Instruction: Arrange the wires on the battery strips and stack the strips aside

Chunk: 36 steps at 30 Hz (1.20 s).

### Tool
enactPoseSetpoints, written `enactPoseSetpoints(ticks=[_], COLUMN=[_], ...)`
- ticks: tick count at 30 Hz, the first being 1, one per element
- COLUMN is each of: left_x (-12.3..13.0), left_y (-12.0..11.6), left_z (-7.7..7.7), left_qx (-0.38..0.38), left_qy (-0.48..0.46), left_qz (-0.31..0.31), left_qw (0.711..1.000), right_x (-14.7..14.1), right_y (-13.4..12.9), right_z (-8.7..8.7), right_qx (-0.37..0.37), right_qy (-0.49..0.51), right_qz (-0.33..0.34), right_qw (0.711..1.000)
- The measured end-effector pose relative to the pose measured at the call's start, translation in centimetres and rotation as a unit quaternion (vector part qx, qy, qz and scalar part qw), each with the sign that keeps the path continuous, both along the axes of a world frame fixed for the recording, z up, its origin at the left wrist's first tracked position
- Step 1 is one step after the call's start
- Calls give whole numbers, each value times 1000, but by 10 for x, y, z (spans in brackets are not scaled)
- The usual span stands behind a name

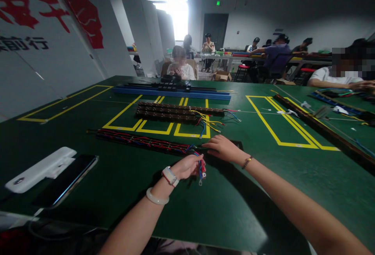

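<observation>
My left hand [190,166] is closed around red and blue wires [202,171] with ring terminals, which hang out below the fingers. These wires come from the right end of a long dark wire assembly [146,141] lying across the table in front of me. My right hand [223,148] is just right of that end, palm down, its fingertips pressed together near the wires. What it pinches, if anything, is too small to make out. Beyond lies a stack of dark wire assemblies [166,113] with yellow, red and blue leads at its right end.
A white device [41,171] and a phone [70,178] lie at the left. Blue trays [175,93] stand at the back of the green table [249,204]. A long dark strip [322,130] crosses the right side. People sit beyond and at the right.
</observation>
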<state>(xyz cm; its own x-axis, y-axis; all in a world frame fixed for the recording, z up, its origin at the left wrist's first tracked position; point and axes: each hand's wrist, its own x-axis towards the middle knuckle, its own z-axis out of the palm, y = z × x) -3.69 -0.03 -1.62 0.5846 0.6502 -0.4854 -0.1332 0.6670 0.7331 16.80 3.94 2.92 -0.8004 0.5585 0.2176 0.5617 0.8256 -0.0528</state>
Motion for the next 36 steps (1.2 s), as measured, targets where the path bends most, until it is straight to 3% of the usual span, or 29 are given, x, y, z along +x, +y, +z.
enactPoseSetpoints(ticks=[4, 7, 11, 14, 17, 21, 26, 30, 33, 36], left_x=[1, -1, -8, -9, -6, -4, -8, -7, -4, -2], left_y=[0, 1, 3, 3, 0, -6, -8, -6, -4, -3], left_z=[-3, 1, 5, 5, 5, 3, 4, 7, 9, 8], left_qx=[4, -26, -59, -54, -22, 35, 58, 50, 51, 60], left_qy=[-5, -21, -83, -113, -85, -46, -26, 5, -2, 2], left_qz=[3, -33, -63, -50, -35, -26, -34, -39, -31, -13], left_qw=[1000, 999, 993, 991, 996, 998, 997, 998, 998, 998], right_x=[-3, -7, -18, -36, -63, -107, -145, -136, -105, -67], right_y=[-30, -37, -27, -15, -3, 6, 1, -3, -1, 0], right_z=[2, -4, -3, 14, 35, 45, 26, 23, 30, 25], right_qx=[-21, -23, -38, -77, -119, -126, -116, -119, -195, -265], right_qy=[10, 15, 53, 47, -4, -74, -85, -52, 40, 166], right_qz=[56, 70, -14, -106, -160, -163, -147, -141, -64, -19], right_qw=[998, 997, 998, 990, 980, 976, 979, 981, 978, 950])
